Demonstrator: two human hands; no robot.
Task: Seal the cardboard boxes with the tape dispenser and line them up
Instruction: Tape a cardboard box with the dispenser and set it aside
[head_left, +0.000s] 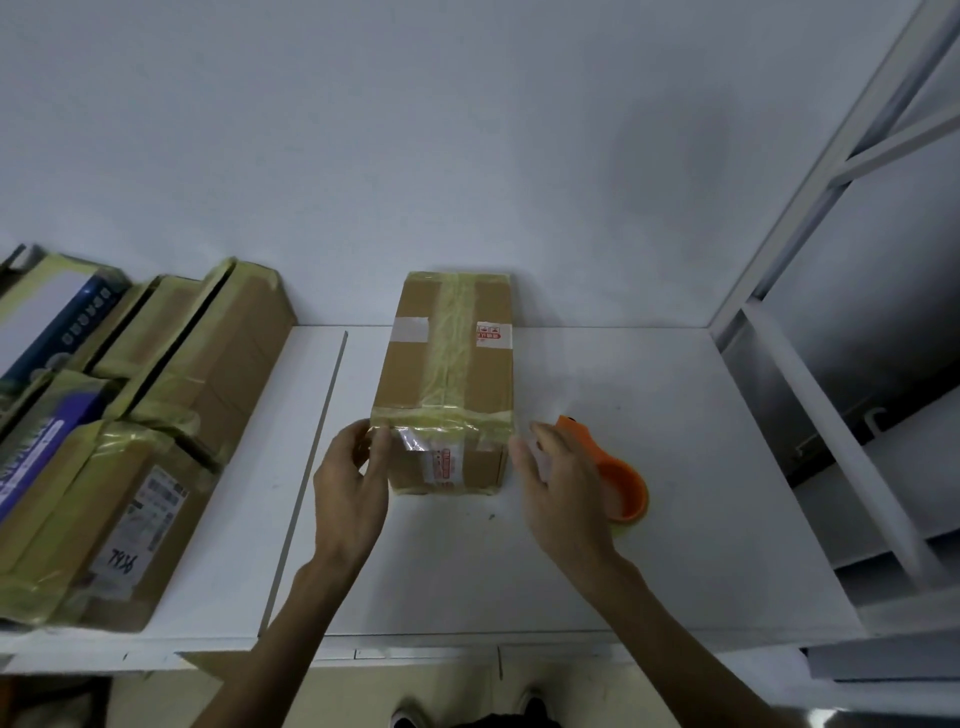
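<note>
A brown cardboard box (447, 379) lies lengthwise on the white table (649, 405), its far end against the wall. Yellowish tape runs along its top seam and across its near edge. My left hand (353, 488) touches the box's near left corner, thumb and fingers on the tape there. My right hand (556, 483) is at the near right corner, fingers straight against the box side. The orange tape dispenser (618, 478) lies on the table just right of my right hand, partly hidden by it.
Several taped cardboard boxes (156, 431) stand packed together at the left, some with printed labels. A white metal shelf frame (852, 322) borders the table on the right. The wall runs along the back of the table.
</note>
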